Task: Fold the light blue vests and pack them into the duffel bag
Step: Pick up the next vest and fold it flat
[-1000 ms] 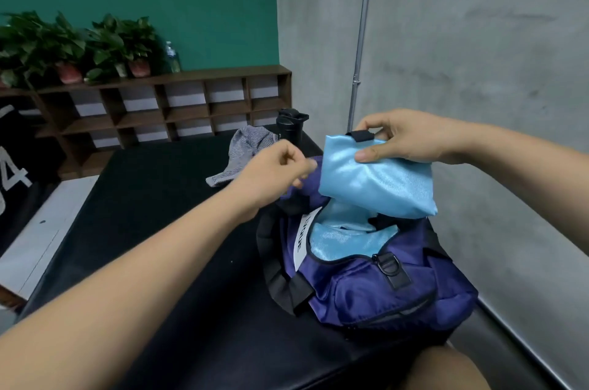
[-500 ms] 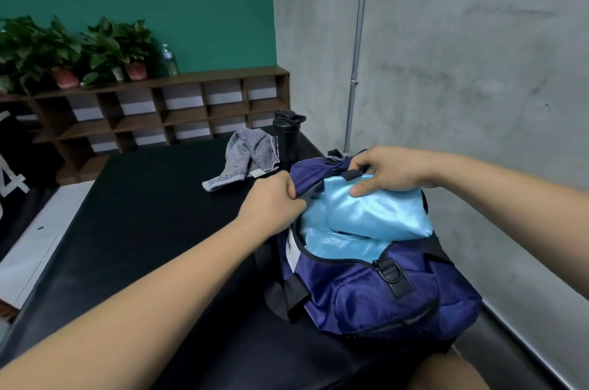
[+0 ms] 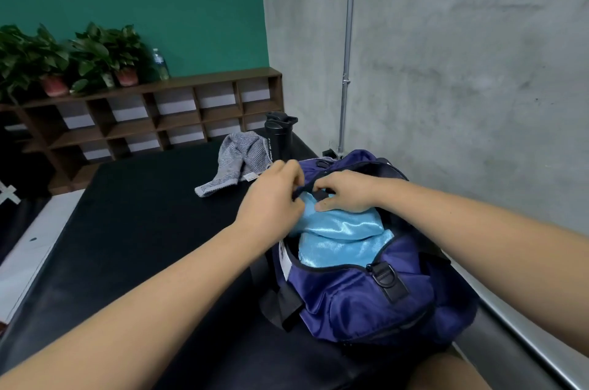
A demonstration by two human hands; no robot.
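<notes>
A black padded table [image 3: 143,230] stands against a grey concrete wall [image 3: 462,71]. At the table's right edge, the open navy duffel bag [image 3: 366,303] holds folded light blue vests [image 3: 338,251]. The left hand [image 3: 274,198] pinches the bag's rim, and the right hand [image 3: 347,192] curls its fingers around the top vest [image 3: 344,224].

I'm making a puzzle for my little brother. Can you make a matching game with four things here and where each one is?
Things
1. shiny light blue folded vest
2. navy blue fabric duffel bag
3. black plastic sports bottle
4. green leafy potted plants

Places
A. on top of the brown wooden shelf
B. standing upright beside the grey striped cloth
C. inside the open bag
D. sitting on the black table

Pairs: 1-C, 2-D, 3-B, 4-A
</notes>
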